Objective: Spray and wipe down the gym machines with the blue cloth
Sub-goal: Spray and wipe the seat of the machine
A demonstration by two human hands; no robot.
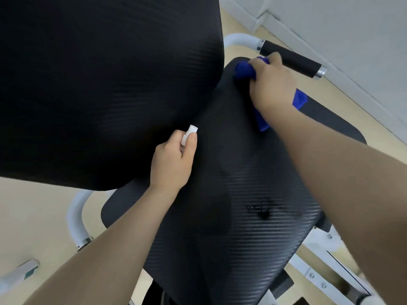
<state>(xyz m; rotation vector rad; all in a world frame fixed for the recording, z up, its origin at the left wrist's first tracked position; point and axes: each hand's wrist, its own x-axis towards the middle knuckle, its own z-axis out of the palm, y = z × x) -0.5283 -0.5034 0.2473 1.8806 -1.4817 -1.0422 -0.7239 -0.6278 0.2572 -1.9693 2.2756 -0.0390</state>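
A gym machine fills the view: a black textured seat pad [253, 238] below and a large black back pad [99, 84] at upper left. My right hand [272, 82] grips the bunched blue cloth [244, 70] and presses it on the far end of the seat pad, near the back pad. Parts of the cloth stick out on both sides of my wrist. My left hand [174, 160] holds a small spray bottle with a white nozzle [190, 133], which points at the gap between the two pads. A wet patch [263, 211] shines on the seat.
A white handlebar with a black foam grip [290, 59] runs right behind my right hand. Another white bar [76, 216] curves at the seat's left. White frame parts [319, 276] lie at lower right. A white wall [341, 29] and a beige floor surround the machine.
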